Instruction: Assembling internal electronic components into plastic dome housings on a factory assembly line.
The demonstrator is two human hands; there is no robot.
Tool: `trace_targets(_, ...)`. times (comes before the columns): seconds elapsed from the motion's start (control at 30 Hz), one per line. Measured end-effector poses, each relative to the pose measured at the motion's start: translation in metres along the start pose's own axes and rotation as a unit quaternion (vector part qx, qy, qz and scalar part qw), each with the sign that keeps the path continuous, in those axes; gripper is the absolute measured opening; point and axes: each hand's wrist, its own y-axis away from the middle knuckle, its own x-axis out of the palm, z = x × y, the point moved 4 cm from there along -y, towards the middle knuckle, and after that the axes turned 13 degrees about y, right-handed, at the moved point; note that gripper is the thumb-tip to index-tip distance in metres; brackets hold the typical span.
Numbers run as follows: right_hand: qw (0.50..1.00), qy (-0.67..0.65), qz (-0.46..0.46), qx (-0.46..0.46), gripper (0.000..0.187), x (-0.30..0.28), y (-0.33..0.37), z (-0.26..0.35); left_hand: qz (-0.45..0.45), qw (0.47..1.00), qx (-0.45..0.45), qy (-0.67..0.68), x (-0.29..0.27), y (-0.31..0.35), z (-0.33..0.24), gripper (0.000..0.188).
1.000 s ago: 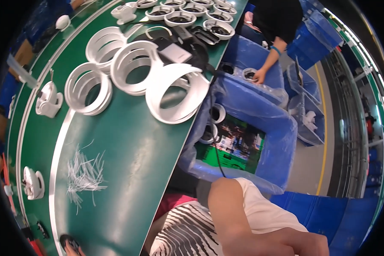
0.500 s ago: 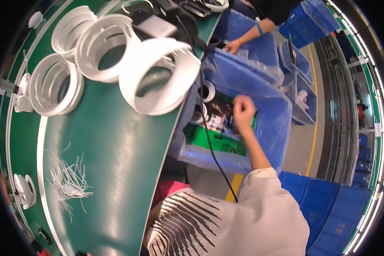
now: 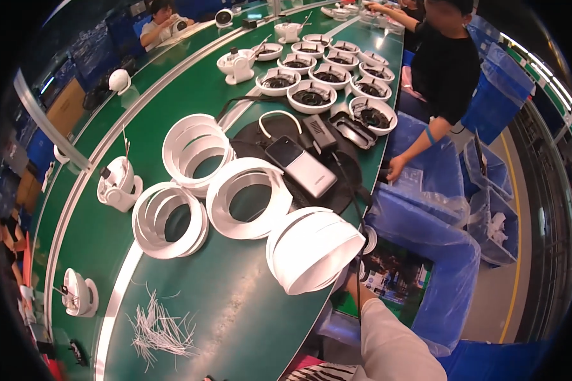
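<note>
My right hand (image 3: 351,284) is at the table's right edge, beside a large white plastic ring (image 3: 311,251) that lies tilted there. Its fingers are mostly hidden behind the ring and a black cable, so I cannot tell whether they grip anything. Only a sliver of my left hand (image 3: 211,378) shows at the lower edge. Three more white rings (image 3: 197,149) stand grouped on the green table (image 3: 248,279). Below the edge, a blue bin (image 3: 454,279) lined with clear plastic holds white rings (image 3: 370,241) and a green, printed sheet-like thing (image 3: 394,279).
White thin strips (image 3: 162,333) lie in a pile. A power bank (image 3: 308,171) and cable sit behind the rings. Several white round housings (image 3: 311,95) fill the far table. A co-worker (image 3: 451,70) reaches into another blue bin (image 3: 435,178).
My view has lifted toward the far table. My right hand has left the inside of the bin and come to the table edge by the tilted ring.
</note>
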Motion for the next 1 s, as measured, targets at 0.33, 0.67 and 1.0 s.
trace_targets(0.33, 0.965, -0.114, 0.229, 0.062, 0.037, -0.059, 0.108, -0.024, 0.006, 0.994, 0.105, 0.038, 0.01, -0.017, 0.004, 0.087)
trace_targets(0.67, 0.825, -0.252, -0.206, 0.462, 0.05, -0.385, 0.238, -0.015, 0.068, 0.973, 0.209, 0.067, 0.005, 0.016, 0.037, 0.079)
trace_targets(1.0, 0.437, -0.859, -0.264, -0.036, 0.06, -0.556, 0.191, 0.127, -0.009, 0.941, 0.323, 0.1, 0.016, 0.023, 0.058, 0.067)
